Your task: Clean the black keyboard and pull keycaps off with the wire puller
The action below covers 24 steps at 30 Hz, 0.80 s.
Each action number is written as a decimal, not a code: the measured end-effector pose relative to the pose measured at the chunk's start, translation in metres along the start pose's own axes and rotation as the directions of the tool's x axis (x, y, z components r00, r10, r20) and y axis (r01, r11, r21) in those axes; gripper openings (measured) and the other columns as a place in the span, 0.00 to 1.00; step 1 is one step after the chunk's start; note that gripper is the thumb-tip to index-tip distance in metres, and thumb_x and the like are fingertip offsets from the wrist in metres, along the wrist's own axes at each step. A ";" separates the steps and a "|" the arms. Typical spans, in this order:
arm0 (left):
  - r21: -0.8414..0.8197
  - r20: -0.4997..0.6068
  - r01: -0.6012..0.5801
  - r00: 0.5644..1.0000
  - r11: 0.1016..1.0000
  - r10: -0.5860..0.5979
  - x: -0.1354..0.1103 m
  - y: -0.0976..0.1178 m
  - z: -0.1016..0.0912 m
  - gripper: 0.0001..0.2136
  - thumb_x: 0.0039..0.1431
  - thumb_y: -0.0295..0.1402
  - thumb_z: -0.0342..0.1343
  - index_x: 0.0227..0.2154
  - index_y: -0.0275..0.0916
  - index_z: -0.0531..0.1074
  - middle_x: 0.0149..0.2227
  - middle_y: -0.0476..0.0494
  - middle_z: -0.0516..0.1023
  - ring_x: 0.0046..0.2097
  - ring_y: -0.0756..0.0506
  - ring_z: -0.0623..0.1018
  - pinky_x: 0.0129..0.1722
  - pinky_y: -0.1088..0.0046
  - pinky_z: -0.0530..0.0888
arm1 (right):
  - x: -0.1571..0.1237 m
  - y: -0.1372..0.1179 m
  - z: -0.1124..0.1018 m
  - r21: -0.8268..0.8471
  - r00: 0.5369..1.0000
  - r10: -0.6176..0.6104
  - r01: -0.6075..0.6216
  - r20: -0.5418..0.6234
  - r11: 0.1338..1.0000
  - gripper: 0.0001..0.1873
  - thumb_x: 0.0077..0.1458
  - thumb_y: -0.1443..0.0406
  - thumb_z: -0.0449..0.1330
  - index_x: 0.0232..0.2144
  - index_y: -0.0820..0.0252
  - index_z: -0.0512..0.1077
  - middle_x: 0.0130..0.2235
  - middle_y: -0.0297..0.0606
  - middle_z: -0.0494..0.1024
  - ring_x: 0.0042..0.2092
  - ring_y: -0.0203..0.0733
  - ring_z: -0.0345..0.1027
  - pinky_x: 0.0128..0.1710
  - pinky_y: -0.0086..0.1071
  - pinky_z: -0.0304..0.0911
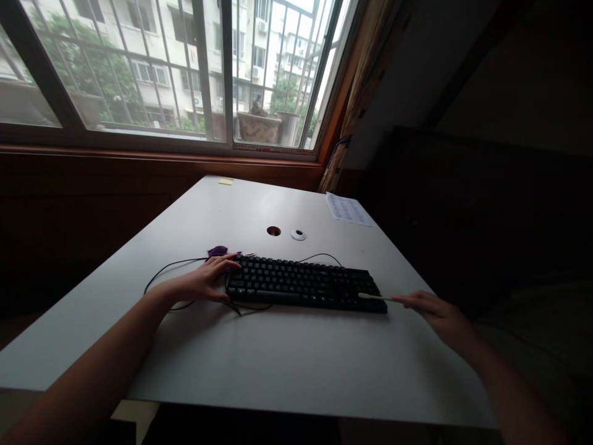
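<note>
A black keyboard lies flat across the white desk. My left hand grips its left end, with the fingers at the back corner and the thumb near the front corner. In my right hand is a pale, slender toothbrush, held by its handle. The toothbrush head is over the keys at the keyboard's right end; whether the bristles touch them I cannot tell. Just behind my left hand lies a bunched purple cloth. A black cable loops on the desk around my left wrist.
On the white desk, a round cable hole and its loose white cover are behind the keyboard. A printed sheet lies at the back right, and a yellow sticky note at the back edge. Beyond stands a barred window.
</note>
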State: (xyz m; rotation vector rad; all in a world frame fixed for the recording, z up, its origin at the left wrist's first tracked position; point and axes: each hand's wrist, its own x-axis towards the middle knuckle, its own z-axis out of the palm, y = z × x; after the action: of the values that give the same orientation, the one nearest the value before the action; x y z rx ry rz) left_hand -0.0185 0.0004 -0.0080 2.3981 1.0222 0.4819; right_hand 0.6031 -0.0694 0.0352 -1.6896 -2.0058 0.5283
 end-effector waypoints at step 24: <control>0.012 0.021 0.025 0.999 1.000 -0.025 0.000 0.000 -0.001 0.35 0.56 0.49 0.65 0.63 0.50 0.60 0.72 0.41 0.48 0.70 0.32 0.53 0.68 0.50 0.57 | -0.067 0.111 -0.013 0.011 0.898 0.278 -0.291 -0.341 0.957 0.23 0.49 0.48 0.58 0.41 0.50 0.83 0.45 0.46 0.80 0.47 0.63 0.74 0.47 0.51 0.68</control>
State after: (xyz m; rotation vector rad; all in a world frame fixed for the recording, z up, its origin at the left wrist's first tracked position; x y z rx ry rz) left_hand -0.0194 0.0007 -0.0075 2.3927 1.0467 0.4419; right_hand 0.7092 -0.1161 -0.0238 -1.9615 -1.5445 0.2653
